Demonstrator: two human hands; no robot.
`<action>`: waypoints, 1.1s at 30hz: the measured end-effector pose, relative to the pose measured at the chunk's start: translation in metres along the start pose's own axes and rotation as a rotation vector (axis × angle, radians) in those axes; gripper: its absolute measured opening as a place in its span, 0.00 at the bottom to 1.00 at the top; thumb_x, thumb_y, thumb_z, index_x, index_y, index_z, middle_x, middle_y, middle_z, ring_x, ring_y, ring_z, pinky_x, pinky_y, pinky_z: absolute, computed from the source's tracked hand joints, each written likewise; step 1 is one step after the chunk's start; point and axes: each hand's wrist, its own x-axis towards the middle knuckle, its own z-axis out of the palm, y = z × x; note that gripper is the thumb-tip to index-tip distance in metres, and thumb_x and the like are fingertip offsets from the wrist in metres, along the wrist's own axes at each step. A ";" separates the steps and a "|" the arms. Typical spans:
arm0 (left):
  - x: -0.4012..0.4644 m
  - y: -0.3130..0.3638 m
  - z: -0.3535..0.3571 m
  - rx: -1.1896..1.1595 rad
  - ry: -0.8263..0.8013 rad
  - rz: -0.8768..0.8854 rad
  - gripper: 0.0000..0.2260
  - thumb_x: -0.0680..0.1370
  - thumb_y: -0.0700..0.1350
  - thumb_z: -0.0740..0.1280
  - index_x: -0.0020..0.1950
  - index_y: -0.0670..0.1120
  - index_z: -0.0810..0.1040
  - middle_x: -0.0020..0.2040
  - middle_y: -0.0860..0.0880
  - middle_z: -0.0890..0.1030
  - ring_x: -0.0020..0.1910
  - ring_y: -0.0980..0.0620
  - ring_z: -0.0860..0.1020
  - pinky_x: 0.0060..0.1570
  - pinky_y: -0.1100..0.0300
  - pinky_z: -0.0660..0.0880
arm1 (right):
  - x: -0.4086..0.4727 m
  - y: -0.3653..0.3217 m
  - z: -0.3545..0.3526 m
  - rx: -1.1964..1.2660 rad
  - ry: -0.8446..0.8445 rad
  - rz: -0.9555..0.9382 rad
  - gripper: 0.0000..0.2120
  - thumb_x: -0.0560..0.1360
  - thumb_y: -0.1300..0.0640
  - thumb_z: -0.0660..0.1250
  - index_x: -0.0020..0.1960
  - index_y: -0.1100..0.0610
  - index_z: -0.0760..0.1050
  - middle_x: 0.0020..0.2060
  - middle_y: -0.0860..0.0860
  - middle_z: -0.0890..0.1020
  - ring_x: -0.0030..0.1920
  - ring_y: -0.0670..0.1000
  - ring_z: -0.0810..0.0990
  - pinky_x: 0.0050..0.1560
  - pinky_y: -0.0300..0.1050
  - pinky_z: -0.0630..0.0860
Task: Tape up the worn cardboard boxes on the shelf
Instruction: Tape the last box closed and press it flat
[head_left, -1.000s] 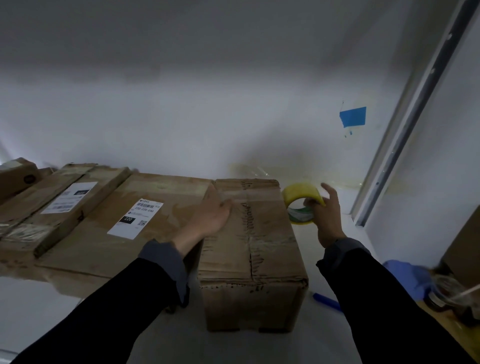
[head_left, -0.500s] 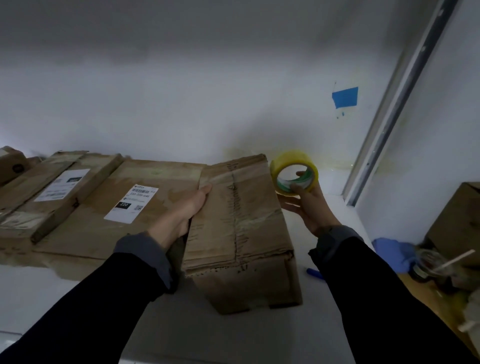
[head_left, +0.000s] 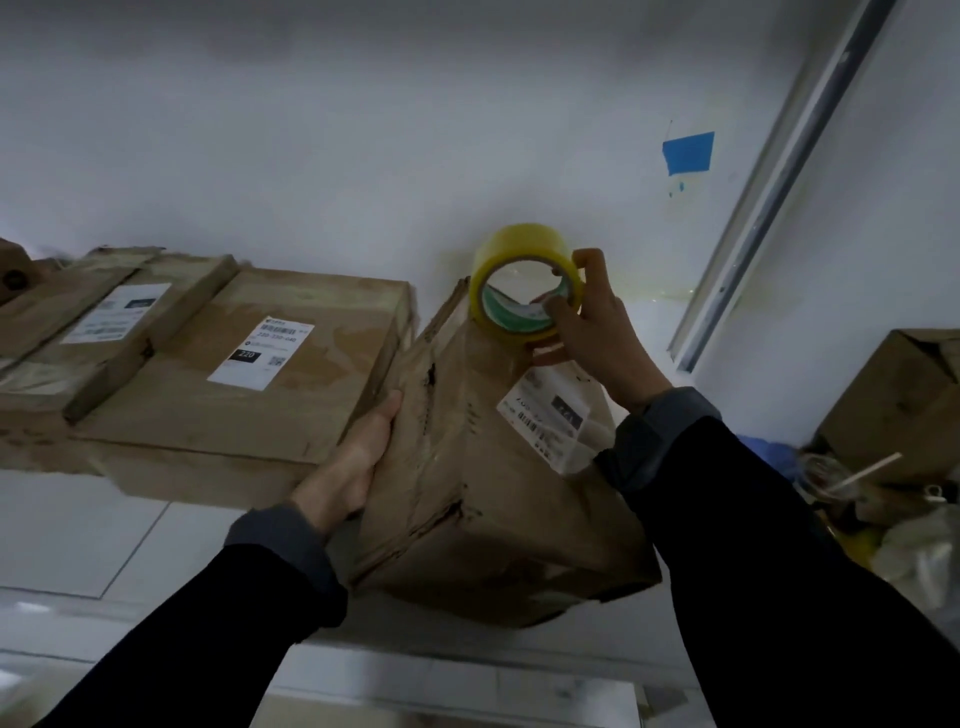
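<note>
A: Head view. What's the box look like?

B: Worn cardboard box, brown, creased, edges frayed, a torn seam with dark marks running along its left face. It's tilted up on one edge on the white shelf, near-right of centre. White shipping label with barcode on the right-facing side.

A: Hands?

B: Left hand lies flat against the box's left side, fingers straight, pressing, not curled round anything. Right hand grips the yellow tape roll, thumb through the core, fingers wrapped over the outer rim. Roll sits at the box's far top edge, touching or just over it; can't tell which.

A: Neighbours?

B: Flat labelled box just left of it, touching or nearly. More flat boxes stacked further left. Blue tape patch on the far wall. Metal rail runs diagonally at right. Another brown carton far right, with clutter near it, too dim to identify.

A: Versus half a second ago?

B: Box has rolled over to the right: the label side, hidden before, now faces up-right. Left hand has slid from the top face down to the side. Tape roll was beside the box's far right corner; now it's at the raised top edge.
</note>
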 end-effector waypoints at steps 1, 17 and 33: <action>-0.005 -0.005 0.001 0.045 0.014 0.017 0.23 0.84 0.62 0.55 0.62 0.46 0.80 0.54 0.40 0.85 0.55 0.39 0.82 0.58 0.45 0.79 | -0.001 -0.003 0.006 -0.073 -0.006 -0.028 0.12 0.79 0.55 0.60 0.57 0.43 0.58 0.46 0.59 0.81 0.37 0.62 0.84 0.38 0.65 0.81; -0.022 0.046 -0.029 0.322 -0.205 0.406 0.32 0.70 0.53 0.80 0.71 0.51 0.71 0.61 0.48 0.83 0.58 0.47 0.83 0.63 0.44 0.77 | 0.006 -0.028 0.079 -0.225 -0.231 -0.065 0.17 0.79 0.51 0.67 0.61 0.52 0.63 0.52 0.54 0.81 0.41 0.54 0.83 0.39 0.48 0.81; 0.022 0.076 -0.042 0.529 -0.393 0.260 0.29 0.68 0.46 0.80 0.67 0.51 0.76 0.63 0.46 0.82 0.61 0.47 0.82 0.64 0.44 0.77 | 0.021 -0.037 0.078 -0.284 -0.151 -0.180 0.21 0.71 0.60 0.71 0.63 0.54 0.74 0.45 0.55 0.80 0.43 0.56 0.76 0.43 0.51 0.75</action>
